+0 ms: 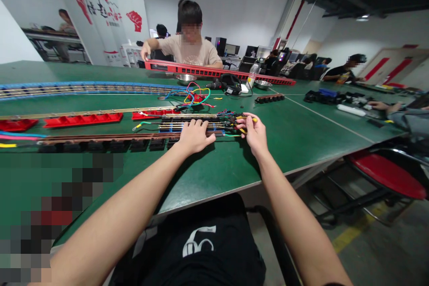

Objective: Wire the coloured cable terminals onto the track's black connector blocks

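I see the left hand [195, 136] lying across the metal rails [169, 126] on the green surface [208, 178], while the right hand [256, 135] grips a yellow-handled tool [241, 132] beside their wired ends [225, 116]. Opposite, a co-worker [203, 53] in a beige shirt [177, 48] has a hand [146, 50] on a long red strip [217, 72].

White panel [95, 38], 10 o'clock: black-and-red Chinese brush lettering [105, 10], not securely legible; red fist emblem [134, 21] at panel's 3 o'clock. Black garment [231, 228], 6 o'clock: white print [198, 246], unreadable.
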Motion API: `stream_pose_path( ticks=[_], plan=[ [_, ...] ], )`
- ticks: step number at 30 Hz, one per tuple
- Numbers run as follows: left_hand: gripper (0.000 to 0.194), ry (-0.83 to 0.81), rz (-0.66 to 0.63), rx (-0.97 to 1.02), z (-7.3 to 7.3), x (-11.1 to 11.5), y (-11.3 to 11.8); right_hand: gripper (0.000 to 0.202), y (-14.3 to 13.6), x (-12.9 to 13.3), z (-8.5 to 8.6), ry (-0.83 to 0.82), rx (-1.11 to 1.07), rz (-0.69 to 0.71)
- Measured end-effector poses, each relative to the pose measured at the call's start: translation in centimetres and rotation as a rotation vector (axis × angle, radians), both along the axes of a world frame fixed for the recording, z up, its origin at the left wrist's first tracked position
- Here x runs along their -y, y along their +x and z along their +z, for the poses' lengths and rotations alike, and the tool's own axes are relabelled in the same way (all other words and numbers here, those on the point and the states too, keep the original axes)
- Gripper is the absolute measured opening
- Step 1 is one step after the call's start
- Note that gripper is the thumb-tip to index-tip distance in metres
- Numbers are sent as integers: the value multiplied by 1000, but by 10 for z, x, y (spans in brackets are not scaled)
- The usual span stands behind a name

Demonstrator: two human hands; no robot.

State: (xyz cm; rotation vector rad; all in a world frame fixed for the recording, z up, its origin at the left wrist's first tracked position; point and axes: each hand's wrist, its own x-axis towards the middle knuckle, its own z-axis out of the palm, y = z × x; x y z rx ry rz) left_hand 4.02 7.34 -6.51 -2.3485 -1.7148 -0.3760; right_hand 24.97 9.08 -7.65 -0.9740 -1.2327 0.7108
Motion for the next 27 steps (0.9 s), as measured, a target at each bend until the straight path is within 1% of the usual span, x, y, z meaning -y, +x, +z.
stream_pose_path(
  ticks=[2, 5, 8, 10, 12, 16, 17, 20, 23, 27],
  plan=[
    [60, 5, -5, 3, 0, 0, -1, 49, -1, -5, -1, -4, -20, 0],
    [60, 5, -16, 2, 0, -1, -1, 50, -2, -11, 0, -18, 21, -18],
    [60, -3, -25, -3, 1, -1, -2, 50, -4, -15, 0, -24, 102, -85],
    [60, -12, -23, -6, 1, -1, -3, 48, -6, -14, -1, 5, 162, -139],
    [61, -21, -30, -10, 1, -1, -4, 47, -7, -9, -4, 49, 236, -166],
    [77, -18, -65, -50, -2, 1, -3, 47, -8, 1, -8, 100, 349, -161],
    [78, -16, -63, -62, -2, 1, -3, 47, -8, 2, -9, 104, 358, -163],
    [77, -14, -53, -69, -4, 2, -2, 48, -7, 2, -9, 118, 384, -180],
    [75, -12, -56, -53, -4, 2, -2, 46, -6, 1, -8, 168, 459, -185],
    [58, -32, -35, -35, -2, 2, -2, 41, -3, 1, -7, 243, 604, -188]
  ],
)
